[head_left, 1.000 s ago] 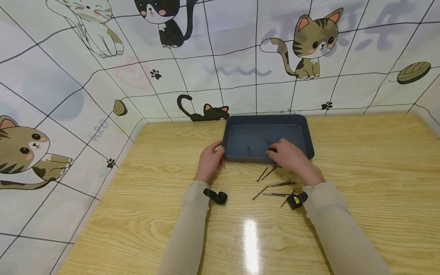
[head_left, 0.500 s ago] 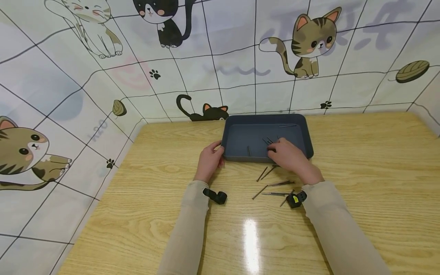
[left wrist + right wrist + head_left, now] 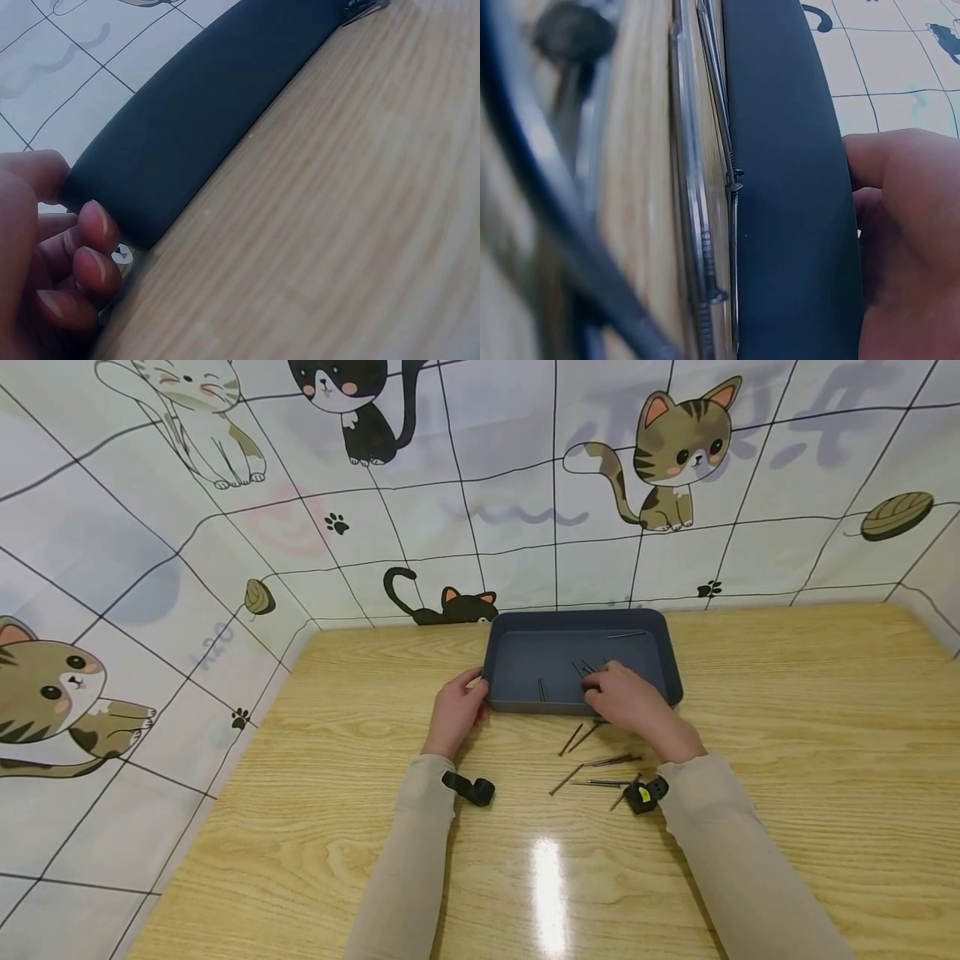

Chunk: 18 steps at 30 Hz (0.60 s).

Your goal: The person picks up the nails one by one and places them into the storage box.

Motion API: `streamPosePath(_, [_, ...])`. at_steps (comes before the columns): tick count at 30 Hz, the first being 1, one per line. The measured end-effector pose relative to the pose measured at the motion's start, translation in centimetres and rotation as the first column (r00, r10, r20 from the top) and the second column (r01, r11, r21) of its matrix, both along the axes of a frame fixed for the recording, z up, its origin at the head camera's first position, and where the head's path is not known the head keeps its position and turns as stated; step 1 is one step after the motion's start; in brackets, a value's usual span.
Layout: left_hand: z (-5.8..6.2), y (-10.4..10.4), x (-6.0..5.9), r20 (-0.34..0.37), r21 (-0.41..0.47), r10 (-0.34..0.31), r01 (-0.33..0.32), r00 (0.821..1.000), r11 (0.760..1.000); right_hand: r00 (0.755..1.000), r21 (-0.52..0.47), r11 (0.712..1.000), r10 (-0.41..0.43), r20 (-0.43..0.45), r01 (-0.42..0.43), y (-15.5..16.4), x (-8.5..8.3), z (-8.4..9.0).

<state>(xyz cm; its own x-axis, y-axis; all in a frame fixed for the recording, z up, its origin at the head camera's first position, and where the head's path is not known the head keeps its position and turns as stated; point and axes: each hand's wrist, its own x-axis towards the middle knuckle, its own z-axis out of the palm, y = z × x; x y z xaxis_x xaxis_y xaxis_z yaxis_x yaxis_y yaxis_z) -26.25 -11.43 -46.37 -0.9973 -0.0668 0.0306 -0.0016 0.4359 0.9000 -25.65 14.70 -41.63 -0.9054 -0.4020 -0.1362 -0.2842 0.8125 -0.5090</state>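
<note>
Left hand (image 3: 453, 714): at the middle of the head view we saw it clamped on the tray (image 3: 517, 656) by the lower-left corner, its fingers curled against the outside.
Right hand (image 3: 633, 702): right of centre it reached over the tray's lower wall, fingertips inside, just beside a few nails (image 3: 588, 667); we could not tell whether thumb and fingers were together or apart, the tips being hidden.
Tray: it sat flat on the table (image 3: 300, 827), dark blue-grey, just above and right of the frame's centre.
Other nails inside: we saw a close pair (image 3: 542, 690) at the lower left of the tray's floor and a single nail (image 3: 626, 634) at its upper right.
Table nails (image 3: 566, 779): several lay at varied angles below the tray, one partly behind the right camera (image 3: 641, 797); in the right wrist view we saw some close along the tray's outer wall.
Sleeves (image 3: 408, 860): beige, they entered from the bottom edge, the left camera (image 3: 472, 787) at the left cuff.
Glare (image 3: 549, 893): white, at lower centre.
Wall (image 3: 517, 577): gridded, with cartoon cats (image 3: 667, 510), it filled the top and left.
</note>
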Motion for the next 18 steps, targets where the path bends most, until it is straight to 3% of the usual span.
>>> streamPosePath(18, [0.09, 0.03, 0.01, 0.004, 0.012, -0.007, 0.007, 1.0, 1.0, 0.999, -0.028, 0.999, 0.029, -0.021, -0.03, 0.18, 0.06, 0.59])
